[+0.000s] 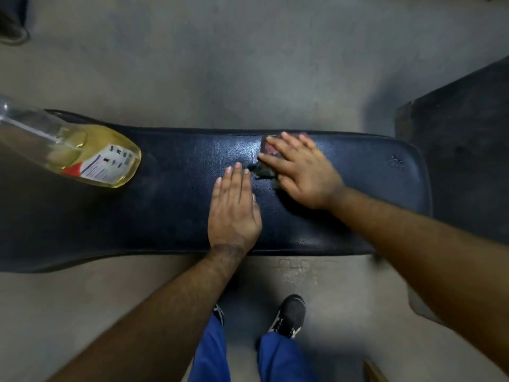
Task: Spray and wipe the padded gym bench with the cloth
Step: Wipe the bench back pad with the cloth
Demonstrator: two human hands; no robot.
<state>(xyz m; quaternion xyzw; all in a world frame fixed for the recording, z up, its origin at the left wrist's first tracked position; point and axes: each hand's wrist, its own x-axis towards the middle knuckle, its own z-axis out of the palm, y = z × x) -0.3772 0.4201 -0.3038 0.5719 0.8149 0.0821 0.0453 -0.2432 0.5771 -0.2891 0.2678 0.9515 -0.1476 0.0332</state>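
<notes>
A long black padded bench (176, 166) runs left to right across the view. My right hand (300, 169) lies flat with spread fingers on a dark cloth (264, 170) with a reddish patch, pressing it on the bench's far side right of middle; most of the cloth is hidden under the hand. My left hand (234, 208) rests palm down, fingers together, on the bench just left of the cloth, holding nothing. A clear spray bottle (91, 153) with yellow liquid and a white label stands on the bench's left part, its top out of frame.
Grey concrete floor (248, 64) surrounds the bench. A dark raised block or mat (462, 150) lies beyond the bench's right end. My feet in black shoes (290, 315) and blue trousers stand at the near side. A wet patch marks the floor below the bench.
</notes>
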